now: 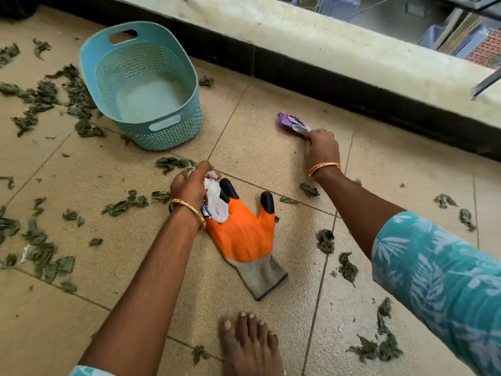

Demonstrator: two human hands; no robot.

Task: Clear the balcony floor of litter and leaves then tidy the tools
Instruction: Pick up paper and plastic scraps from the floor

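Near the middle of the frame, the left hand (191, 187) is curled round a bunch of crumpled white litter (215, 200), fingers clenched on it, just above the fingers of an orange work glove (242, 234) that lies flat on the tiled floor (271, 147). The glove has black fingertips and a grey knitted cuff pointing to the lower right. Right of centre, the right hand (321, 146) reaches out along the floor and pinches the end of a purple wrapper (292, 124), which lies on the tile near the dark base of the parapet wall (325, 77). Each wrist wears a gold bangle, and the right arm shows a turquoise leaf-print sleeve (439, 280) at the lower right of the frame.

In the upper left stands a light blue plastic basket (173, 134) with cut-out handles, upright and open on the floor, well apart from both hands. Dried green leaves (40, 96) lie scattered over the tiles, thickest on the left side of the frame, with more clumps at the lower right. A bare foot (249, 346) rests at the bottom edge, below the glove
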